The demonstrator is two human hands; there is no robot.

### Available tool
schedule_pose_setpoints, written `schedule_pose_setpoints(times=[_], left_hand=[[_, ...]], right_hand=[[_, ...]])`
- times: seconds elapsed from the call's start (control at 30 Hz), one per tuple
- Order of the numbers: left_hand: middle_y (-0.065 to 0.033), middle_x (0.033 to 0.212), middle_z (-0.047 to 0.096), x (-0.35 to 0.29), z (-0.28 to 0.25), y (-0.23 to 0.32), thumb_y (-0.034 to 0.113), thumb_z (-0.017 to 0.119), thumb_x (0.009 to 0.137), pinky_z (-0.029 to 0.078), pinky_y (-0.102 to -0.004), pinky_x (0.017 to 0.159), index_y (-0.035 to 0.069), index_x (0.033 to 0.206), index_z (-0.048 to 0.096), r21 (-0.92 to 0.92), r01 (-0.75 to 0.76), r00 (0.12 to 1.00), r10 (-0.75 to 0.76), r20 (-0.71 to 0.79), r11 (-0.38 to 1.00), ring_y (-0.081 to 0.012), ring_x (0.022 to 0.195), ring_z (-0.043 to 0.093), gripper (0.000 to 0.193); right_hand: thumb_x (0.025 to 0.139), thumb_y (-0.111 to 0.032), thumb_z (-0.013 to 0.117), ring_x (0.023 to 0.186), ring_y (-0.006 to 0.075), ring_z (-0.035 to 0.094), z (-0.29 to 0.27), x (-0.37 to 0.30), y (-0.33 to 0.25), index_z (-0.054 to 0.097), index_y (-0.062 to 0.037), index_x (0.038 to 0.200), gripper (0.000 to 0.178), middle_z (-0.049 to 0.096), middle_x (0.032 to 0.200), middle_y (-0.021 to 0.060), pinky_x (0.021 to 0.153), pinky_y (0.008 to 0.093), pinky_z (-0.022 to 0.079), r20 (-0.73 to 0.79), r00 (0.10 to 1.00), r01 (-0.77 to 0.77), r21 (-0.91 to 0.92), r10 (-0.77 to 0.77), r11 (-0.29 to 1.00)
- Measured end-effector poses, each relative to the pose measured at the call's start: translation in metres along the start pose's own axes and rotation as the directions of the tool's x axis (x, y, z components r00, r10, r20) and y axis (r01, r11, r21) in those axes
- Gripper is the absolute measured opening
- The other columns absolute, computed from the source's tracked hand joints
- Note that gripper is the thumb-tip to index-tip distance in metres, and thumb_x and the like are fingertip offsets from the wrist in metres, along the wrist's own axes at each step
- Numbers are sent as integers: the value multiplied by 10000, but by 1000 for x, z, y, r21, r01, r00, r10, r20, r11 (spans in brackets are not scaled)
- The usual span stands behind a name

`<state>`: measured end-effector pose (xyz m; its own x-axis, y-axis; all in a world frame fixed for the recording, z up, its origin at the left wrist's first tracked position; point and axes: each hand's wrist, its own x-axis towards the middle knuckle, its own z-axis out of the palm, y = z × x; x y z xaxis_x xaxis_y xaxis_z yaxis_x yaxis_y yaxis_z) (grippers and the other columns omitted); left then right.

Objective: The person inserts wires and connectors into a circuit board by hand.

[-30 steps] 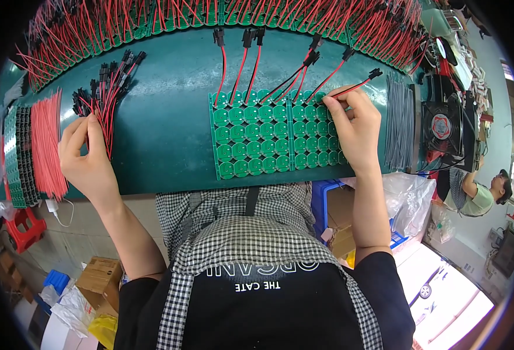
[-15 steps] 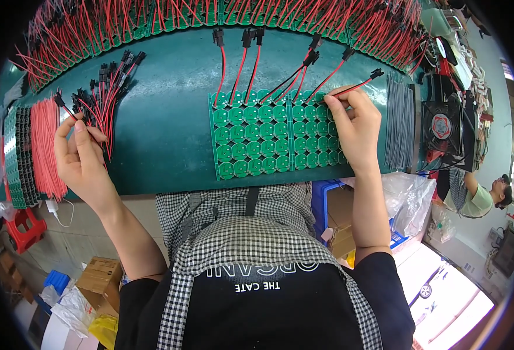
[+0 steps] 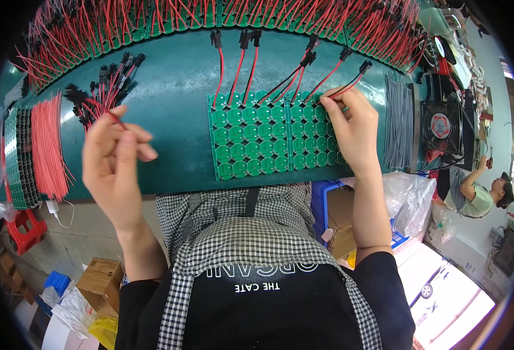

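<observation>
A panel of round green circuit boards (image 3: 251, 133) lies in front of me. Several red-and-black wire leads with black plugs stand up from its far row. At the far right of that row, my right hand (image 3: 356, 131) pinches a wire lead (image 3: 349, 85) by its bare end, against a board; its plug points away from me. Over the left of the table, my left hand (image 3: 117, 166) is smeared by motion. Between its thumb and fingers is another red-and-black lead (image 3: 115, 118), its blurred plug (image 3: 77, 94) pointing up and left. Beyond that hand lies a pile of loose leads (image 3: 108, 81).
Red wires (image 3: 48, 146) and stacked green panels (image 3: 20, 157) lie at the left. Grey wires (image 3: 398, 125) and a black fan (image 3: 442, 125) are on the right. Wired boards (image 3: 181, 20) line the table's far side. Another person (image 3: 478, 195) is off to the right.
My left hand has moved right with its lead, away from the red wires. My right hand stays at the panel, and the plug of its lead has swung up and left.
</observation>
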<state>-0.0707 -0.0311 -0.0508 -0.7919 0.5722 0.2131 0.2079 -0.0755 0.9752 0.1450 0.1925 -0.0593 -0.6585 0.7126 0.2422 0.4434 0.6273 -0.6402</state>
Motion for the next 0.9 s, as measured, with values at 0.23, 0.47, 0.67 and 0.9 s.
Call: schedule_pose_setpoints(times=[0.23,0.47,0.67,0.9], left_hand=[[-121,905,611,-25,38,9,-98,565,852,513,-223,637,-63,1024,648,-158,179,900,-97,425,971,-141,725,631,194],[-116,934,635,-35,52,5,-44,583,878,540,-256,723,-46,1116,599,-228,339,839,-184,512,913,-157,807,656,239],[-117,937,654,-39,65,7,-76,565,869,538,-267,776,-17,1233,499,-240,407,795,-212,568,881,-165,848,664,375],[-122,917,669,-41,69,7,-88,580,852,555,-261,745,8,1223,462,-180,396,783,-228,579,900,-167,833,676,400]], right_hand=[[791,-94,711,624,170,561,-3,2,2,651,20,836,136,592,768,94,571,287,444,66,997,-30,8,30,1000],[802,-84,693,663,121,580,-14,-3,9,686,0,903,132,641,823,59,592,267,457,118,976,-211,324,181,922],[784,-33,701,680,84,587,-18,-33,-39,695,-23,932,149,631,824,57,546,221,454,323,945,-170,377,43,910],[750,10,724,694,124,617,6,-51,-54,700,-36,947,204,653,833,66,562,225,477,268,962,-84,466,-49,881]])
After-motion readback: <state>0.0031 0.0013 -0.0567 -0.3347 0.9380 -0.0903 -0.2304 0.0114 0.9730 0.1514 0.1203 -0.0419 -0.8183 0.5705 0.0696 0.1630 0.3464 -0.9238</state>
